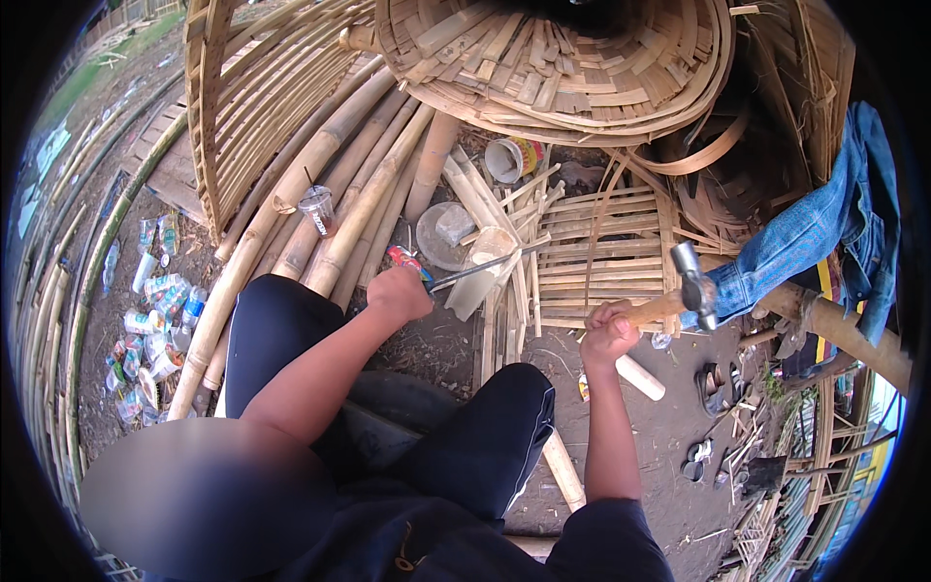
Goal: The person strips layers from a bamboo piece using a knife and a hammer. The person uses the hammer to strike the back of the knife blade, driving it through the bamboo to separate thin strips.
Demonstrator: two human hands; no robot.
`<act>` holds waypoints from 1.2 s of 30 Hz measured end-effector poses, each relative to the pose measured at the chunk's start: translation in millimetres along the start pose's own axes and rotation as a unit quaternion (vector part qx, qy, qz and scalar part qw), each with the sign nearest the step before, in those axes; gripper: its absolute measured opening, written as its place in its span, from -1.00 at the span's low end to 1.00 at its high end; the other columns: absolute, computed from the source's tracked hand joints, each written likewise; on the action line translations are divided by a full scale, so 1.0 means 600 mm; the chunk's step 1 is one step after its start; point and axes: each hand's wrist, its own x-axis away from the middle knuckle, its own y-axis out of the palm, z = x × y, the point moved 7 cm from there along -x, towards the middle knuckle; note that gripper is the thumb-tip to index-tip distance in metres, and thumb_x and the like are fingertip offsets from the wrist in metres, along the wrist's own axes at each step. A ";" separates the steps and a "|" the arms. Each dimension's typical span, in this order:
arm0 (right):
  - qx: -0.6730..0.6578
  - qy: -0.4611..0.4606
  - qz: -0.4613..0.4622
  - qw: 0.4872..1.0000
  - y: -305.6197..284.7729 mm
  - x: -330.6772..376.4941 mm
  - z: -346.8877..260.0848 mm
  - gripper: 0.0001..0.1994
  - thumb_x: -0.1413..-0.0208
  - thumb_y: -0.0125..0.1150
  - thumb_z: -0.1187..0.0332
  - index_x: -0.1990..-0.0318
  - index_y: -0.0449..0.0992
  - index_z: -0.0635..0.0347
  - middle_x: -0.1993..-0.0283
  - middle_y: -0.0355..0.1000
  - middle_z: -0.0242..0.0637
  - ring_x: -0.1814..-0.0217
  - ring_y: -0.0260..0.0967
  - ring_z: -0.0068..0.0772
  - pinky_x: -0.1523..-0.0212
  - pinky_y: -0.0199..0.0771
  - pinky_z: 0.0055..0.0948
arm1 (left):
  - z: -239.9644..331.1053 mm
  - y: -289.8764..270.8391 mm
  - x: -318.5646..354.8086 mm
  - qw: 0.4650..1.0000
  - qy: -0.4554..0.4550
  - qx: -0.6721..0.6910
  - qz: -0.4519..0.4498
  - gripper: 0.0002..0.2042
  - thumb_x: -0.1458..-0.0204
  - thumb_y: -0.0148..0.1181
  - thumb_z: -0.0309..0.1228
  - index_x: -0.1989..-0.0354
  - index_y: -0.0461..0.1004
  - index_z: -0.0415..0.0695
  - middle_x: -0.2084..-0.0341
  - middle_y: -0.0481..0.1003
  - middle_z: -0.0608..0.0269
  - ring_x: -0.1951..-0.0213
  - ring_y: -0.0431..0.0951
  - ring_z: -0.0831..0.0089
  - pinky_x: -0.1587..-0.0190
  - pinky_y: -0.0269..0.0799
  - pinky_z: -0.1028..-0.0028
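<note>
Dark-trousered knees (485,427) fill the foreground as the left hand (398,294) clamps a long blade (480,267) against bamboo strips (514,281) at twelve o'clock, right hand (608,333) gripping the raised hammer (693,286) at two o'clock, so a measured blow on the blade looks due.

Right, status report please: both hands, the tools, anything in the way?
Left hand shut on a long metal tool, tip at the bamboo strips. Right hand shut on a raised hammer. Plastic cups and bamboo poles close by.
</note>
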 end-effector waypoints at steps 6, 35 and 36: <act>0.484 0.210 -0.174 0.831 -0.064 0.112 0.162 -0.48 -0.26 -0.01 0.05 0.51 0.41 0.44 0.59 0.32 0.20 0.54 0.22 0.26 0.41 0.28 -0.01 | -0.023 0.007 -0.026 0.997 -0.038 0.047 0.053 -0.65 0.17 0.16 -0.33 0.17 0.54 -0.22 0.17 0.55 -0.06 0.08 0.58 0.12 0.00 0.47 0.27; 0.310 -0.013 -0.098 0.945 0.069 -0.085 -0.116 -0.57 -0.24 0.06 0.11 0.53 0.27 0.29 0.76 0.15 -0.11 0.76 0.12 -0.27 0.67 0.13 -0.32 | -0.020 0.007 0.005 0.999 -0.022 -0.021 0.029 -0.70 0.08 0.09 -0.36 0.19 0.57 -0.22 0.17 0.56 -0.01 0.08 0.58 0.16 0.03 0.49 0.30; 0.248 -0.031 -0.085 0.965 0.065 -0.081 -0.105 -0.56 -0.25 0.04 0.09 0.52 0.26 0.29 0.76 0.13 -0.12 0.76 0.12 -0.29 0.67 0.13 -0.34 | -0.021 0.007 0.005 0.999 -0.024 -0.022 0.030 -0.70 0.08 0.09 -0.36 0.19 0.57 -0.22 0.17 0.56 -0.01 0.08 0.58 0.16 0.03 0.50 0.30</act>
